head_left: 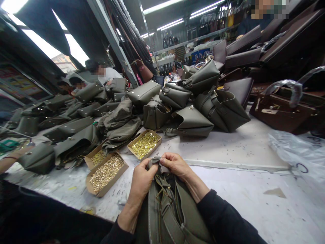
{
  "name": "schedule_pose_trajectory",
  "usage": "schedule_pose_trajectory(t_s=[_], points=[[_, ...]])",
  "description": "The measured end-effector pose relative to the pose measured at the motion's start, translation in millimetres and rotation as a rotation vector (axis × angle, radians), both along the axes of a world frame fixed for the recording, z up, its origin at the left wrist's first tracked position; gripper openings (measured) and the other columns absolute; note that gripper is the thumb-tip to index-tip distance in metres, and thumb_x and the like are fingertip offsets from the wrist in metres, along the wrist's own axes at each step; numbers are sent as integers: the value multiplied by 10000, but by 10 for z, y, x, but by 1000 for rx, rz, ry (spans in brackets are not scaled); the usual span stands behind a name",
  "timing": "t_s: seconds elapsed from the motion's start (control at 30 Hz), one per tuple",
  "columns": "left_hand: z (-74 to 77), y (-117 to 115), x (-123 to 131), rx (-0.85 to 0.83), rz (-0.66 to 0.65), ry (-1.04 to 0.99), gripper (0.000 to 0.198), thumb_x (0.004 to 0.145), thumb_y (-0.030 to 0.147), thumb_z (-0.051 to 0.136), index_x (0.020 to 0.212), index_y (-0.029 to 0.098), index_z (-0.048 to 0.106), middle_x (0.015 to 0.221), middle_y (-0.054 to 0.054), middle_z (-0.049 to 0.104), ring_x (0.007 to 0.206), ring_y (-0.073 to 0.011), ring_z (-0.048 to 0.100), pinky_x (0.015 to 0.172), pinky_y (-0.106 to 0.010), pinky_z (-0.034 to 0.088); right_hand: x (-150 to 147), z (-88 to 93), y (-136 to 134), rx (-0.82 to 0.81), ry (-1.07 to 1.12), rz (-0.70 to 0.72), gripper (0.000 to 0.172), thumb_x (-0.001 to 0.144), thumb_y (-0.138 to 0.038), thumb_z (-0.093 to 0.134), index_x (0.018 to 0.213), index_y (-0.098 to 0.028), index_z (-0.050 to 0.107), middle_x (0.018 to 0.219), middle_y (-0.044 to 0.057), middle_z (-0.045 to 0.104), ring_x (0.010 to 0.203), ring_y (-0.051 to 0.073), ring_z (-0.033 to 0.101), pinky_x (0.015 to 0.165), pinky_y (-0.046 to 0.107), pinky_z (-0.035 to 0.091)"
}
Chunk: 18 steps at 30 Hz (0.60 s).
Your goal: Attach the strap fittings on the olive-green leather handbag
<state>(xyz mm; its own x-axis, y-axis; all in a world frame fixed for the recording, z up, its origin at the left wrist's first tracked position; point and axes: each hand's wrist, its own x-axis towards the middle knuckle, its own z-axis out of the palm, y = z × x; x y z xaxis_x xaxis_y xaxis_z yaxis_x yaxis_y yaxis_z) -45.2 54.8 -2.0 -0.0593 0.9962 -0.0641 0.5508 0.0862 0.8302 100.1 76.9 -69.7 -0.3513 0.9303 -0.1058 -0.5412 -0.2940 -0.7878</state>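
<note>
An olive-green bag [193,217] with zips and a strap lies upright before me at the table's front edge. At its top, my left hand [142,179] pinches a folded end of the bag's material between thumb and fingers. Close beside it, my right hand [176,165] grips the same folded end from the right, fingertips nearly touching the left thumb. Whether a small metal part sits between the fingertips cannot be made out. Just beyond the hands stands a cardboard tray of gold-coloured small metal parts [135,154].
Another cardboard tray [101,195] with small metal pieces stands left, partly over a third. Several dark green bags [195,123] are heaped behind. Brown bags [281,117] and clear plastic [294,152] lie right. A co-worker's arm [15,158] reaches in from the left.
</note>
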Motion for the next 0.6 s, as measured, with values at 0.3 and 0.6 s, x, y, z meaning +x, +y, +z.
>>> schedule_pose_trajectory(t_s=[0.3,0.6], points=[[99,-224,-108,246,-8,112,247,782,289,653,978,199,773,954,-28,787,920,-247,708,870,-312,525,60,136,-156,123,-20,26,580,660,-515,910,1081,-196,672,788,-26,628,661,105,521,626,215,394],[45,-464,-293,576,-132,332,262,882,149,578,1114,212,681,1064,-48,748,1003,-221,723,909,-328,575,-40,237,-479,531,-270,-212,324,880,-396,766,1189,-299,742,1025,22,648,873,164,575,761,276,464]])
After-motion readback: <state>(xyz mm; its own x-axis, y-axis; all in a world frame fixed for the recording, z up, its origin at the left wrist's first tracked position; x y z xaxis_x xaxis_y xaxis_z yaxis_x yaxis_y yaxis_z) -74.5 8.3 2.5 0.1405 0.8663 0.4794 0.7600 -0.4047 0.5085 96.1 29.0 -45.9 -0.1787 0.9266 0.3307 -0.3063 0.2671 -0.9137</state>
